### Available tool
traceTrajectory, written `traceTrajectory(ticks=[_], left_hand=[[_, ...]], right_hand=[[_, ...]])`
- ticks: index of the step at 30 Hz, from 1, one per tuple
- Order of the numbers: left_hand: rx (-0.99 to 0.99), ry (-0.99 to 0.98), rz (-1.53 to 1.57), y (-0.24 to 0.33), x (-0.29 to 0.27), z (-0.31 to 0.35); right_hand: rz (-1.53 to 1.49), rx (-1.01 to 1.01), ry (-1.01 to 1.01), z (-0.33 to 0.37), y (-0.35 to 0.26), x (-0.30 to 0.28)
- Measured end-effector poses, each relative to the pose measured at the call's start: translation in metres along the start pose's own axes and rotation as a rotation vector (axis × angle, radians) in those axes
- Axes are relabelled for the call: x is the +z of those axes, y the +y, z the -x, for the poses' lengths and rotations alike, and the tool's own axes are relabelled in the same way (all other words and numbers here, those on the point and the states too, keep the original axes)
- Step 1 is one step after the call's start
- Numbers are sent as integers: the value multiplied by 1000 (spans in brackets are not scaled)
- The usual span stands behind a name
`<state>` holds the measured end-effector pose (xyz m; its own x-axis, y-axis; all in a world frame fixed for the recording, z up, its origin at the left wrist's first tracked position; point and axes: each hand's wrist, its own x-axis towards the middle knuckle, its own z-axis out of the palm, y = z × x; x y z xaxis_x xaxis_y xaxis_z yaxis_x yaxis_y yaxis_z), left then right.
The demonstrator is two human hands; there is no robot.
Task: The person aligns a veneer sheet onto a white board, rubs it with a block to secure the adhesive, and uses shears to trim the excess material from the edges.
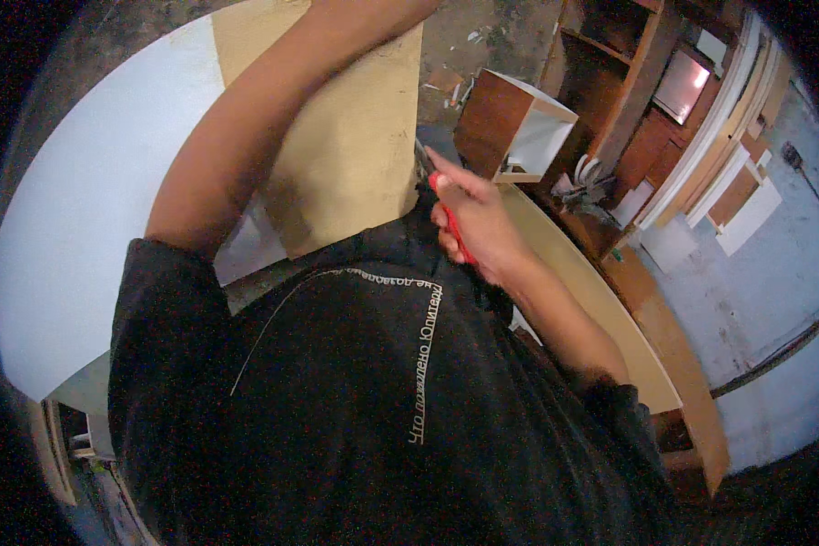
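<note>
My right hand (469, 214) is closed around a red-handled hand tool (460, 238). Its narrow grey metal end points up and to the left, at the right edge of a beige board (364, 150). Whether that end touches the edge, I cannot tell. My left arm reaches up across the board, and my left hand (382, 11) is cut off by the top of the picture, so its fingers are hidden. Left of the beige area lies a wide, pale blue-white panel (91, 191) with a curved look.
A brown cabinet box (493, 118) with a white inside stands beyond my right hand. A long beige panel (601, 291) lies to the right, below wooden shelving (601, 73). Boards and trim strips (710, 136) lean at the far right. Scraps litter the floor (482, 32).
</note>
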<state>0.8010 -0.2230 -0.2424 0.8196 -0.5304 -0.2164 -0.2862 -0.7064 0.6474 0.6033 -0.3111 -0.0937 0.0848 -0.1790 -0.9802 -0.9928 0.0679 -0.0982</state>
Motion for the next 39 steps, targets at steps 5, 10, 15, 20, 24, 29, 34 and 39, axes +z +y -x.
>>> traceTrajectory(ticks=[5, 10, 15, 20, 24, 29, 34, 39], left_hand=[[-46, -29, -31, -15, -3, 9], [48, -32, -32, 5, -19, -5], [28, 8, -18, -13, -6, 1], [109, 56, -18, -2, -10, -12], [157, 34, -124, -7, -8, -7], [44, 93, -119, -10, -4, -6], [97, 98, -102, -6, -5, -7], [79, 73, -198, -13, -2, 5]], right_hand=[[19, 115, -39, 78, 5, -7], [-95, -30, 89, 4, 9, 16], [-46, 39, -47, 73, 23, -10], [57, -195, 52, 12, 44, 14], [-12, -70, 36, 30, 37, -4], [6, -66, 2, 54, 54, 4], [-4, -207, 42, -2, 51, 16], [-6, -9, -28, 61, 53, -7]])
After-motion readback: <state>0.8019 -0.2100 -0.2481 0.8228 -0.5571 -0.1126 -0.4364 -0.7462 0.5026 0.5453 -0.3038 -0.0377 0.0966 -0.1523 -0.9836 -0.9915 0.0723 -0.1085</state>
